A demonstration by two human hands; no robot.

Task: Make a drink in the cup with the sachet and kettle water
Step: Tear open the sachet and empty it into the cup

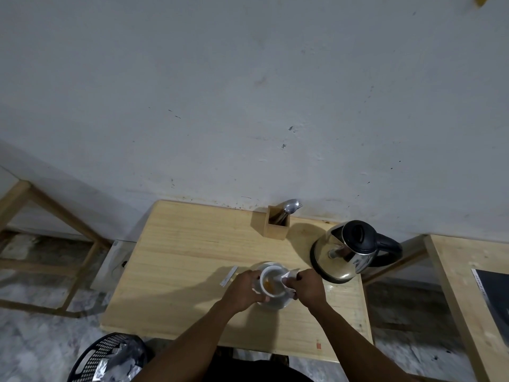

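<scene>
A white cup (271, 282) stands on a white saucer (276, 303) near the middle of the wooden table (192, 271). Orange powder lies in the cup's bottom. My left hand (243, 290) wraps around the cup's left side. My right hand (309, 288) pinches a silvery sachet (287, 277), tipped over the cup's right rim. A steel kettle (345, 250) with a black lid and handle sits to the right of the cup, close to my right hand.
A wooden holder (278, 226) with a spoon (290, 207) stands at the table's back edge by the wall. A torn white strip (229, 276) lies left of the cup. A black basket (110, 359) with foil wrappers sits on the floor at front left. Another table (468, 285) stands at right.
</scene>
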